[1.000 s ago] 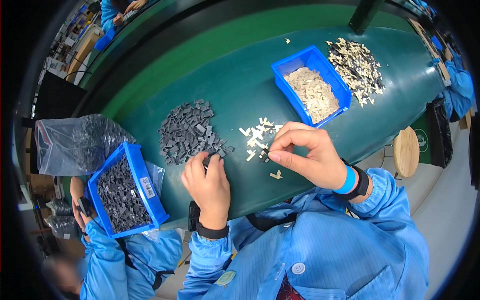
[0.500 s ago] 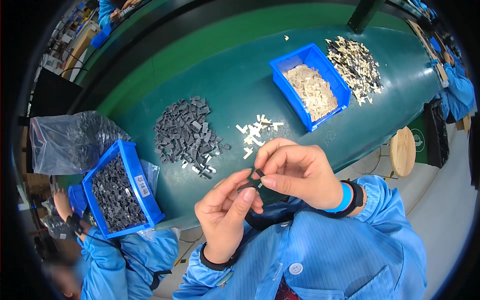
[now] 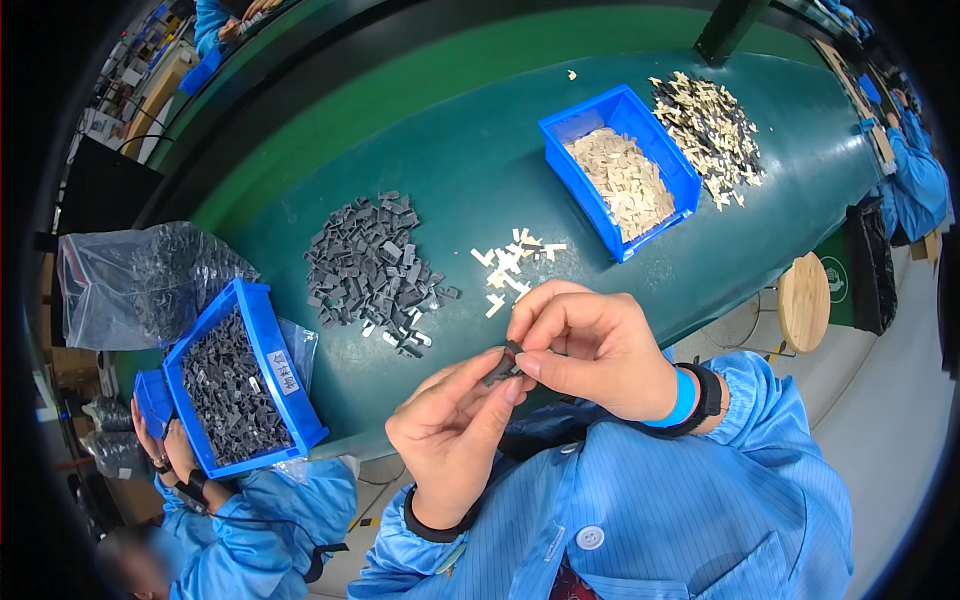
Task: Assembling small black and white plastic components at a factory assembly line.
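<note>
Over the table's near edge, my left hand (image 3: 445, 430) pinches a small dark grey plastic piece (image 3: 499, 370) between thumb and fingers. My right hand (image 3: 600, 355) meets it there, thumb and forefinger closed on a small black piece (image 3: 514, 349). The two pieces touch or nearly touch; fingertips hide much of both. Just beyond my hands lie scattered cream-coloured small strips (image 3: 513, 262). A heap of dark grey plastic pieces (image 3: 368, 265) sits to their left, with some white-marked pieces (image 3: 400, 332) at its near edge.
A blue bin (image 3: 560, 150) of beige pieces stands far right, beside a mixed black-and-cream pile (image 3: 708, 135). At left are a blue bin (image 3: 285, 375) of dark pieces and a clear plastic bag (image 3: 150, 285). A co-worker's hands (image 3: 165, 445) are beside that bin. A round wooden stool (image 3: 804, 303) stands right.
My hands have drawn closer, bringing the two small pieces together. At left, the co-worker's second hand has come into view beside the blue bin.
</note>
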The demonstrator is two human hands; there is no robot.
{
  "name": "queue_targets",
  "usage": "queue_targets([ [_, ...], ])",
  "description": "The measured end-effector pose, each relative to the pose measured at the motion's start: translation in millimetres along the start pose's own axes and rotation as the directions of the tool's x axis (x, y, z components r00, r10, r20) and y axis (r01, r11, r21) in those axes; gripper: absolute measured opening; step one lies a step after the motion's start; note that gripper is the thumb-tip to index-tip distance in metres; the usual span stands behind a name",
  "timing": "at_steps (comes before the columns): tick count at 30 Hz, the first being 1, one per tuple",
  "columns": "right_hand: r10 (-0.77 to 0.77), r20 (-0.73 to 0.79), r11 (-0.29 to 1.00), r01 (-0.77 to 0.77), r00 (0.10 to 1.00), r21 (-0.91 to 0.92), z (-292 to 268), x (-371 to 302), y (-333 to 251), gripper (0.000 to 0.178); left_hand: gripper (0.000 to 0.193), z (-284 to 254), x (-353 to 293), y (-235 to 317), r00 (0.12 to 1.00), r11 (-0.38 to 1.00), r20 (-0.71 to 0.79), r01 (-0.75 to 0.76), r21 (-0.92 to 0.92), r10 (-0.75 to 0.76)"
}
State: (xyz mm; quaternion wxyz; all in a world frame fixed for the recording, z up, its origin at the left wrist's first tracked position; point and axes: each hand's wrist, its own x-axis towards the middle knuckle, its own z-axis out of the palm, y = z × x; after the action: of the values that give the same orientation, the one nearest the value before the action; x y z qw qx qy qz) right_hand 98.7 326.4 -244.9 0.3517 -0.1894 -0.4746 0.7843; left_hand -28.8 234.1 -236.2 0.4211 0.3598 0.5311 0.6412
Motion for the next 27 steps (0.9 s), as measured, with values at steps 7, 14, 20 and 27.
queue_targets([
  [7, 0.011, 0.002, 1.0, -0.011, 1.0, -0.014, 0.5, -1.1, 0.3, 0.006, 0.028, 1.4, 0.2, 0.5, 1.0, 0.999, -0.002, -0.01, 0.043, 0.01],
  [14, -0.007, -0.041, 0.999, 0.005, 0.999, -0.047, 3.4, -1.2, -0.6, 0.006, 0.027, 1.1, 0.5, 1.0, 1.0, 0.997, -0.005, -0.005, 0.074, 0.005],
  [20, -0.031, -0.05, 0.994, 0.026, 0.998, -0.107, 4.0, -1.0, 0.1, 0.007, 0.027, 1.3, 0.6, 1.4, 1.0, 0.999, -0.01, 0.007, 0.052, -0.007],
  [27, -0.294, 0.079, 0.788, 0.289, 0.952, -0.543, -3.2, 7.8, -3.3, 0.015, 0.024, -0.3, -0.6, -0.4, 0.999, 0.989, -0.012, 0.051, -0.141, -0.053],
])
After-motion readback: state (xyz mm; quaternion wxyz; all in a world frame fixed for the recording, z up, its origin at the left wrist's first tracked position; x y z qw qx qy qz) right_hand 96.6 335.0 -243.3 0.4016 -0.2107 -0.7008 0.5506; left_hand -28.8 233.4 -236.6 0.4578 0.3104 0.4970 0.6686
